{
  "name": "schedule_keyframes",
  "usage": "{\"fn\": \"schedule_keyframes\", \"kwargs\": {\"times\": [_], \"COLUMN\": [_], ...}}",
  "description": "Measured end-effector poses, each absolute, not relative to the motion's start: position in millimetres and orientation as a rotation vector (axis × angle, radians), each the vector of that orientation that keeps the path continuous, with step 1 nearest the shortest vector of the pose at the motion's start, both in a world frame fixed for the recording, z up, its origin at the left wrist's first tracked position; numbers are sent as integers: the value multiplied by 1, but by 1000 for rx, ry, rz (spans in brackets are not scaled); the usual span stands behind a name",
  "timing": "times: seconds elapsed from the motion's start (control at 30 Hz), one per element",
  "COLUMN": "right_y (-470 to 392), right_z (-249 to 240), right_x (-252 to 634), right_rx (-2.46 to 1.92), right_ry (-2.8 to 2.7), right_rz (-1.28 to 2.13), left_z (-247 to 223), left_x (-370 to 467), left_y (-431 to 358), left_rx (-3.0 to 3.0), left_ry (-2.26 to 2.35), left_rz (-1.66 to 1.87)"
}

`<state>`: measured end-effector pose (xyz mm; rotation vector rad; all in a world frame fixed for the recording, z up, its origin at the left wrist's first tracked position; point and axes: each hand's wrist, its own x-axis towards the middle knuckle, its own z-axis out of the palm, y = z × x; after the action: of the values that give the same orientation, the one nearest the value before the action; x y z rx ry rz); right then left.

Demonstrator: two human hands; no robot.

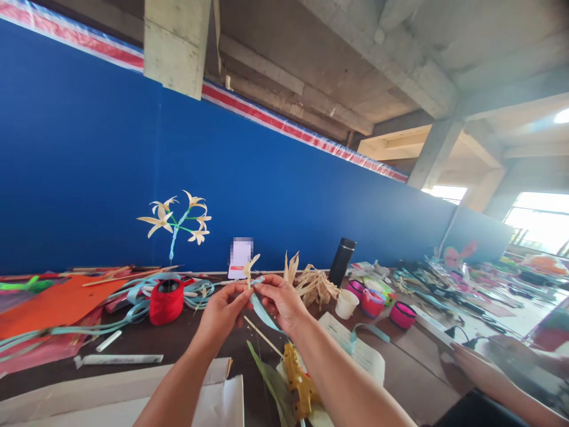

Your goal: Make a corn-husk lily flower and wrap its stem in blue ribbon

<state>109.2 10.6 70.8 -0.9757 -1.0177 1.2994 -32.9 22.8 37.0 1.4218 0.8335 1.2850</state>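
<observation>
From the head camera, both hands meet above the dark table (178, 338), just right of the red ribbon spool (166, 301), which serves as the landmark here. The left hand (222, 311) pinches a thin wooden stick (262, 336) between thumb and fingertips; the stick slants down and away to the right of the spool. At its top sits a small pale straw flower (249, 267), raised above the spool's height. The right hand (281, 301) has its fingers closed on a light-blue ribbon (262, 311) right at the stick — the loose end hangs down between the two wrists.

Below the hands and right of the spool lies a yellow glue gun (299, 379) beside a green leaf (271, 379). Left of the spool, more blue ribbon trails across orange paper (57, 302). Behind the spool, against the blue wall (89, 178), stands a finished spray of straw flowers (178, 220). Farther right of the spool are a heap of dried husks (313, 284), a black bottle (341, 261) and a white cup (345, 303) — and another person's hand (478, 367) rests at the table's right edge.
</observation>
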Motion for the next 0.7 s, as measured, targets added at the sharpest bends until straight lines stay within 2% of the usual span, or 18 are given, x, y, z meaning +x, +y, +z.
{"fn": "schedule_keyframes", "kwargs": {"times": [0.7], "right_y": [-3], "right_z": [66], "right_x": [129], "right_rx": [-1078], "right_ry": [-1074], "right_rz": [1249], "left_z": [45], "left_x": [-26], "left_y": [9], "left_rx": [1390], "left_ry": [909], "left_rz": [1257]}}
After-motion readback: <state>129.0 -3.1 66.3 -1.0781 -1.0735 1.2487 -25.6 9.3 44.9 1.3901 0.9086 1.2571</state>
